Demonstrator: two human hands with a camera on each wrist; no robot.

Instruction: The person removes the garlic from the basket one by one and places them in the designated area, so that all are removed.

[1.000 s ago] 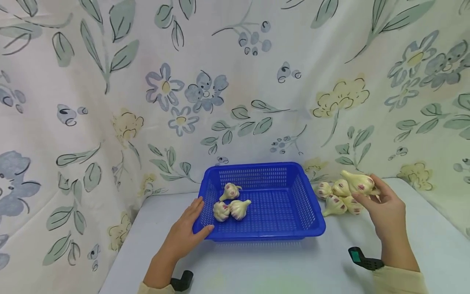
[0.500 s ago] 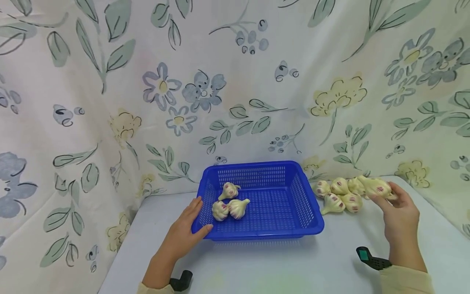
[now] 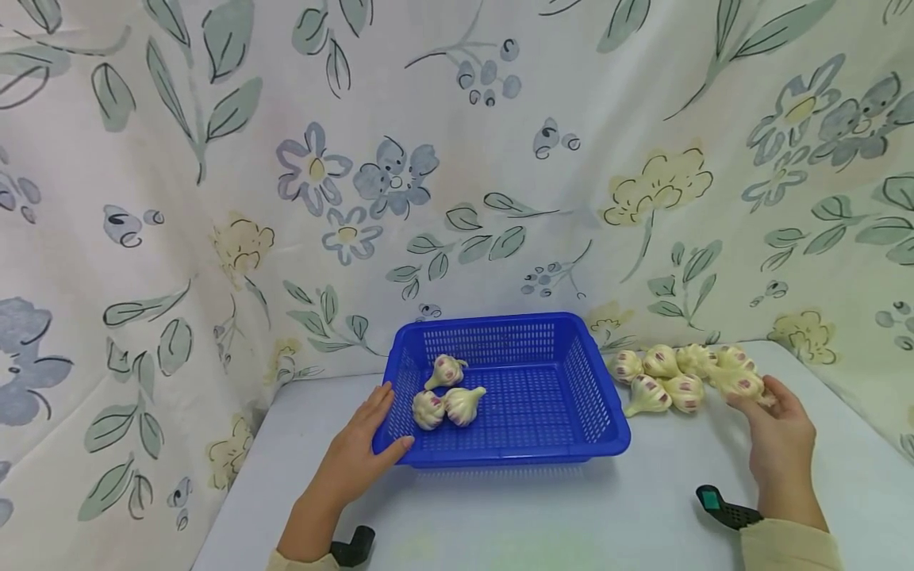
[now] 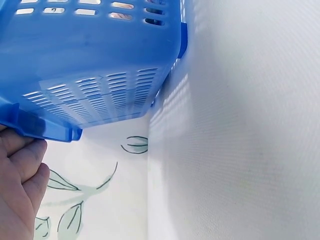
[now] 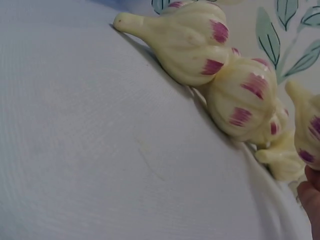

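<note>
In the head view my left hand (image 3: 364, 444) holds the left end of a blue plastic basket (image 3: 507, 457), thumb over the front rim. Seen from the left wrist, its fingers (image 4: 25, 165) lie against the underside of the basket's lip (image 4: 50, 131). My right hand (image 3: 781, 432) pinches a garlic bulb (image 3: 743, 385) with purple marks, at the right end of a cluster. In the right wrist view this garlic bulb (image 5: 311, 130) sits above the fingertips, its stem pointing up. More garlic bulbs (image 3: 685, 392) lie beside it. Inside the basket, garlic bulbs (image 3: 462, 404) rest at the left.
A white-covered table (image 3: 514, 523) carries everything. Behind it hangs a floral cloth (image 3: 457, 198), close to the basket's back edge. The garlic cluster lies just right of the basket. A black wrist strap mount (image 3: 724, 507) sits on my right wrist.
My right hand has moved right and lowered its garlic bulb, turning it, to the cluster's right end. Another bulb now shows behind it. The left hand and basket stay put.
</note>
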